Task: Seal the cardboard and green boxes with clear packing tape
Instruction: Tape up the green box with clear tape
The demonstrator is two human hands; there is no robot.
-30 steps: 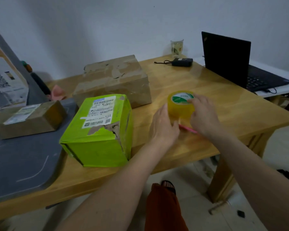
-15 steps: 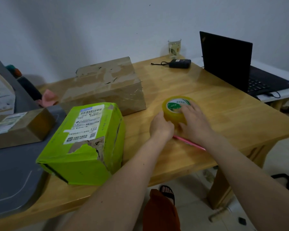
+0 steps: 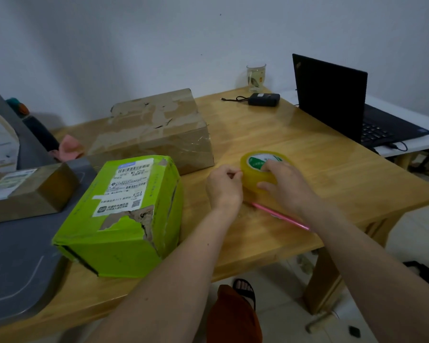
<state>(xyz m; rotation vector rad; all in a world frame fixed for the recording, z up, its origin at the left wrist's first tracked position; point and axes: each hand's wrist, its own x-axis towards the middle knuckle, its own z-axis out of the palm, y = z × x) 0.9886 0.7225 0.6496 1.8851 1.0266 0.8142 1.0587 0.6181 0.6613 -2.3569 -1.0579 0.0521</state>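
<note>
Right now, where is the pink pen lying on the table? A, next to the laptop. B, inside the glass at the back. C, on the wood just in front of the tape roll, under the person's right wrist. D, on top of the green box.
C: the pink pen lies on the wooden table just nearer than the tape roll, running under the right hand.

— Where am I working?

— At home, by the look of it: a plain white wall (image 3: 134, 45), a wooden table (image 3: 332, 174) with my open laptop (image 3: 332, 100) on a white desk beside it.

— What else says home?

— A drinking glass (image 3: 255, 77) by the wall, a charger (image 3: 263, 99) (cable trailing), tiled floor (image 3: 292, 325), my sandalled foot (image 3: 244, 288) under the table.
</note>
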